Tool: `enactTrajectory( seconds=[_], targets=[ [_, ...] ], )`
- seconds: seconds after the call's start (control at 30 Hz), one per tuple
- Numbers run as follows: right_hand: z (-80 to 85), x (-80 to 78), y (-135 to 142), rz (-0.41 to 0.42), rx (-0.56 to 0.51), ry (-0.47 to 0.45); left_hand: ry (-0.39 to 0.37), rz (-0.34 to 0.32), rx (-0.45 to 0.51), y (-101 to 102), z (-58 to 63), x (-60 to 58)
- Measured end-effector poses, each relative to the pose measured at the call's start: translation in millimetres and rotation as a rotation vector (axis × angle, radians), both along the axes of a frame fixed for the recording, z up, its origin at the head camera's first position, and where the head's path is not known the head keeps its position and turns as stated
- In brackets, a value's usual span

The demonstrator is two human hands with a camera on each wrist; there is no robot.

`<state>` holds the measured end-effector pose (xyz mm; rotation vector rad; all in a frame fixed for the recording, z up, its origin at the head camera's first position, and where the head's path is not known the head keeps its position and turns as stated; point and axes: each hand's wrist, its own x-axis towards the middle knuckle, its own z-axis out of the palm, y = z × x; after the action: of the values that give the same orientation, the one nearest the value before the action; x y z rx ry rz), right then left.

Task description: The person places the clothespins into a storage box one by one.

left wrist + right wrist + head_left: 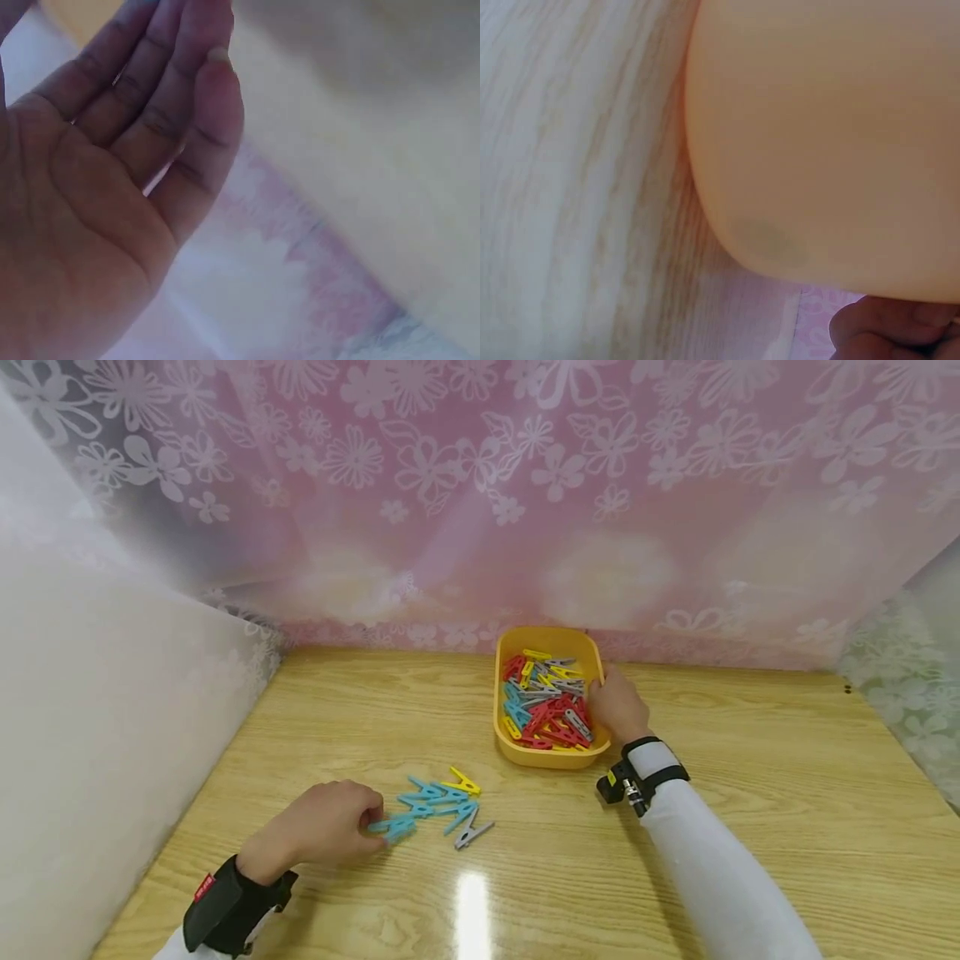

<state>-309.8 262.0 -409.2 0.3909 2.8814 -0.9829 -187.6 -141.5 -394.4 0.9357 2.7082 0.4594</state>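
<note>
On the tabletop, several light blue clothespins (420, 810) lie in a loose group, with a yellow clothespin (465, 782) and a grey clothespin (472, 833) at its right side. My left hand (326, 822) reaches to the left end of this group, fingertips right at the nearest blue clothespins. The left wrist view has its fingers (161, 112) gently bent and side by side, the palm bare. With my right hand (618, 703) I grip the right rim of a yellow plastic basket (551, 760). Inside lie many red, yellow, grey and blue clothespins (551, 706).
The light wooden table (750, 760) runs back to a pink flowered curtain (480, 510). A pale wall of sheeting (112, 652) borders the left side. A bright light reflection falls on the table's front part.
</note>
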Motion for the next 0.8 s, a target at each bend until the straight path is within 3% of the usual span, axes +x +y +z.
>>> enactTrajectory(
  seconds=[0.07, 0.2, 0.3, 0.43, 0.63, 0.73, 0.8],
  targets=[
    [0.5, 0.0, 1.0, -0.001, -0.001, -0.001, 0.009, -0.017, 0.031, 0.2, 9.6, -6.3],
    [0.3, 0.4, 3.3, -0.011, 0.009, 0.006, 0.121, -0.045, 0.083, 18.0, 28.9, -26.0],
    [-0.5, 0.5, 3.1, -0.020, 0.014, 0.008, 0.198, -0.051, 0.113, 45.0, 42.1, -46.3],
    [-1.9, 0.3, 1.3, -0.014, 0.016, 0.012, 0.235, -0.036, 0.139, 90.4, 53.7, -81.9],
    [-2.7, 1.2, -0.5, -0.015, 0.033, 0.003, 0.244, 0.004, 0.089, 154.0, 51.3, -134.6],
    [-2.5, 1.2, -0.7, -0.021, 0.034, 0.012, 0.269, 0.051, 0.037, 171.3, 42.5, -148.9],
    [-1.9, 1.1, -1.2, -0.012, 0.031, 0.014, 0.283, 0.094, 0.041, 172.1, 35.8, -152.2]
  ],
)
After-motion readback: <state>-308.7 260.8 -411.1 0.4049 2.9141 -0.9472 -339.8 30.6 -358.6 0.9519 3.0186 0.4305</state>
